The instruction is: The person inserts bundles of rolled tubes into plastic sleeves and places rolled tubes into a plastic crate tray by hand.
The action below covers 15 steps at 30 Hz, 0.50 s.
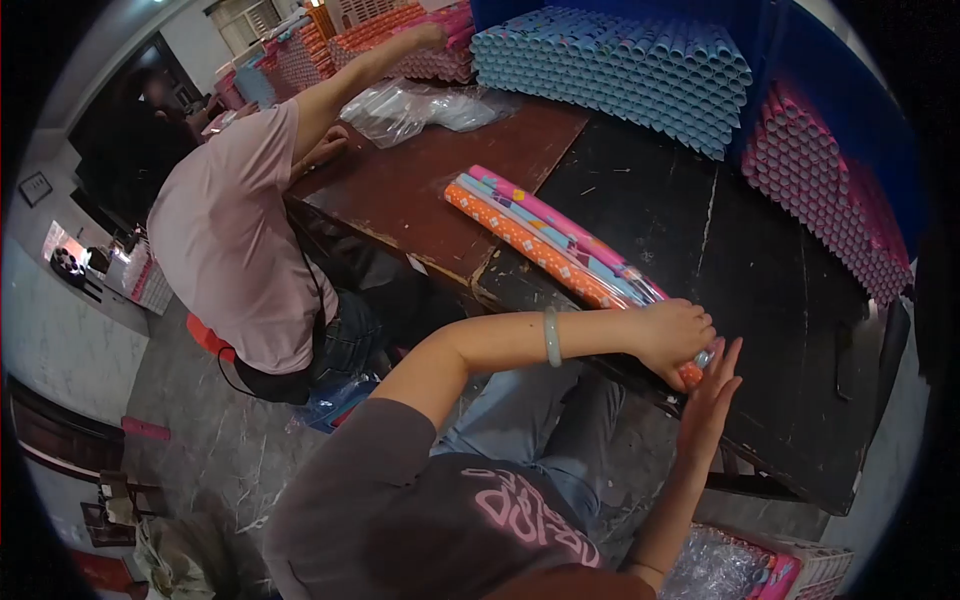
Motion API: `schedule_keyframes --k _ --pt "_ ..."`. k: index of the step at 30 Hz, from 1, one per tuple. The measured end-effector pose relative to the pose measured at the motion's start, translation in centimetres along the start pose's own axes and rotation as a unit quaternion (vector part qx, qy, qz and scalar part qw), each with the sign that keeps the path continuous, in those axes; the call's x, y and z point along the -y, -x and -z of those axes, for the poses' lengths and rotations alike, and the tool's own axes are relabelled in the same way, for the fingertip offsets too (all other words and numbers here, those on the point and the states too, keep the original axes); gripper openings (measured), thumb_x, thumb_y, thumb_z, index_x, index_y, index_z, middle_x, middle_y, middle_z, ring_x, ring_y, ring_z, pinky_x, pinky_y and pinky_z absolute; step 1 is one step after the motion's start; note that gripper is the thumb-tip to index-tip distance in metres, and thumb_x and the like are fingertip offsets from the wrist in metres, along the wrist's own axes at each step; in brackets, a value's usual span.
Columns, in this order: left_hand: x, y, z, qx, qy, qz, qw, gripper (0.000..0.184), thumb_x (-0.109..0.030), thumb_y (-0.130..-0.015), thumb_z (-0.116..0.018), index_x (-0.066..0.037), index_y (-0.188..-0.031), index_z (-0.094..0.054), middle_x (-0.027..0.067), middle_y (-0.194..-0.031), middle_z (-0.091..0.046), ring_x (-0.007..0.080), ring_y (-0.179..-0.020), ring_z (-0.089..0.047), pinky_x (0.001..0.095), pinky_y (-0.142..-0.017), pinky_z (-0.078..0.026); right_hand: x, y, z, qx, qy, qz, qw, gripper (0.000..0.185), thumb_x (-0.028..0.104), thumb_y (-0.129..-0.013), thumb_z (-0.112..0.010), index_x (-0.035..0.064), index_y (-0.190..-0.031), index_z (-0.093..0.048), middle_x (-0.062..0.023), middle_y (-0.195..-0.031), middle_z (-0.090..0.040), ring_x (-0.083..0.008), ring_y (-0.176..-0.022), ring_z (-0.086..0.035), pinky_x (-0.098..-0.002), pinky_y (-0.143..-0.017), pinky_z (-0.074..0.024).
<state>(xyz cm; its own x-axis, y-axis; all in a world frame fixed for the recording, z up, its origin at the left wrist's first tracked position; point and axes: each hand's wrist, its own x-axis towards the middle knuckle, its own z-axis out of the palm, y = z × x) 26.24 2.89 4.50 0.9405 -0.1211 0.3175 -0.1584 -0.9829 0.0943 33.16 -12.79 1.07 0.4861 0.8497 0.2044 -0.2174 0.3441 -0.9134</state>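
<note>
A bundle of wrapping paper rolls [560,245], in pink, light blue and orange with white pattern, lies slanting across the table. Shiny clear film seems to cover it. My left hand [673,338], with a pale bangle on its wrist, is closed over the near end of the bundle. Fingers stretched out, my right hand [708,400] rests against the roll ends, which poke out between both hands. The very tips of the rolls are partly hidden by my fingers.
Light blue rolls [610,75] are stacked at the back, pink rolls [825,190] at the right. Clear plastic bags [425,108] lie on the brown tabletop [400,200]. A co-worker in a pink shirt [235,230] sits at left, an arm over the table. A crate [825,570] stands below right.
</note>
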Motion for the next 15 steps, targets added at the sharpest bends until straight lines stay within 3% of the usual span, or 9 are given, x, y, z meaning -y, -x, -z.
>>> schedule_keyframes --k 4,5,6,7,8,9,12,15 --pt "-0.2 -0.4 -0.4 0.02 0.003 0.005 1.0 0.059 -0.043 -0.066 -0.071 0.006 -0.097 -0.058 0.0171 -0.096 -0.059 0.03 -0.096 -0.056 0.0363 -0.083 -0.044 -1.7 -1.8 -0.2 -0.043 -0.036 -0.009 0.998 0.07 0.058 -0.094 -0.024 0.0182 -0.148 -0.001 -0.0161 -0.153 0.001 -0.0287 -0.141 -0.003 -0.0443 -0.112 -0.0055" --pt "-0.2 -0.4 -0.8 0.02 -0.006 0.007 1.0 0.059 -0.042 -0.065 -0.071 0.006 -0.098 -0.059 0.0177 -0.096 -0.059 0.0303 -0.097 -0.056 0.0371 -0.084 -0.044 -3.5 -2.6 1.7 0.104 -0.352 0.018 0.93 0.071 0.057 -0.094 -0.025 0.0178 -0.148 0.0 -0.0165 -0.153 0.003 -0.0296 -0.141 -0.004 -0.044 -0.112 -0.0082" --pt "-0.1 -0.4 -1.1 0.02 -0.016 0.006 1.0 0.058 -0.041 -0.065 -0.071 0.006 -0.098 -0.059 0.0182 -0.097 -0.059 0.0307 -0.098 -0.055 0.0379 -0.085 -0.044 -4.5 -3.2 2.7 0.236 -0.623 0.049 0.744 0.072 0.057 -0.094 -0.027 0.0174 -0.148 0.0 -0.0169 -0.153 0.005 -0.0305 -0.141 -0.005 -0.0436 -0.112 -0.0109" --pt "-0.2 -0.5 -1.3 0.003 -0.014 0.005 1.0 0.051 -0.036 -0.066 -0.069 0.005 -0.095 -0.059 0.019 -0.098 -0.059 0.031 -0.099 -0.055 0.0387 -0.085 -0.043 -2.5 -3.0 1.0 0.23 -0.623 0.053 0.746 0.072 0.057 -0.094 -0.027 0.0174 -0.148 0.0 -0.0169 -0.153 0.005 -0.0305 -0.141 -0.005 -0.0436 -0.112 -0.0109" --pt "-0.4 -0.7 -1.6 0.006 -0.006 0.0 1.0 0.051 -0.036 -0.066 -0.069 0.005 -0.095 -0.059 0.019 -0.098 -0.059 0.031 -0.099 -0.055 0.0387 -0.085 -0.043 0.1 -2.4 -0.6 0.102 -0.409 0.02 0.907 0.071 0.056 -0.095 -0.028 0.0167 -0.148 0.0 -0.0173 -0.152 0.003 -0.031 -0.141 -0.008 -0.0436 -0.112 -0.0129" --pt "-0.6 -0.9 -1.6 -0.004 0.008 0.015 1.0 0.048 -0.034 -0.066 -0.068 0.005 -0.094 -0.059 0.0191 -0.098 -0.059 0.0311 -0.099 -0.055 0.0385 -0.085 -0.043 1.7 -2.1 -1.5 -0.035 -0.158 -0.018 0.987 0.071 0.055 -0.095 -0.028 0.0161 -0.148 -0.001 -0.0177 -0.152 0.001 -0.0316 -0.14 -0.011 -0.0436 -0.112 -0.0148" --pt "-1.7 -1.8 -1.9 -0.017 0.025 0.029 0.999 0.041 -0.028 -0.066 -0.066 0.004 -0.091 -0.059 0.019 -0.097 -0.059 0.0307 -0.097 -0.055 0.0378 -0.084 -0.044 2.2 -1.8 -0.4 -0.048 -0.243 -0.011 0.969 0.069 0.052 -0.096 -0.03 0.0148 -0.148 -0.005 -0.0176 -0.151 -0.007 -0.032 -0.138 -0.018 -0.0439 -0.111 -0.0172" --pt "-2.2 -3.0 -2.2 0.002 0.022 0.024 0.999 0.052 -0.035 -0.065 -0.07 0.005 -0.096 -0.058 0.0197 -0.101 -0.058 0.0318 -0.098 -0.055 0.0391 -0.085 -0.043 2.6 -1.1 0.8 -0.057 -0.236 0.017 0.97 0.067 0.049 -0.096 -0.032 0.0136 -0.147 -0.008 -0.017 -0.15 -0.012 -0.0319 -0.135 -0.023 -0.0432 -0.11 -0.0191"
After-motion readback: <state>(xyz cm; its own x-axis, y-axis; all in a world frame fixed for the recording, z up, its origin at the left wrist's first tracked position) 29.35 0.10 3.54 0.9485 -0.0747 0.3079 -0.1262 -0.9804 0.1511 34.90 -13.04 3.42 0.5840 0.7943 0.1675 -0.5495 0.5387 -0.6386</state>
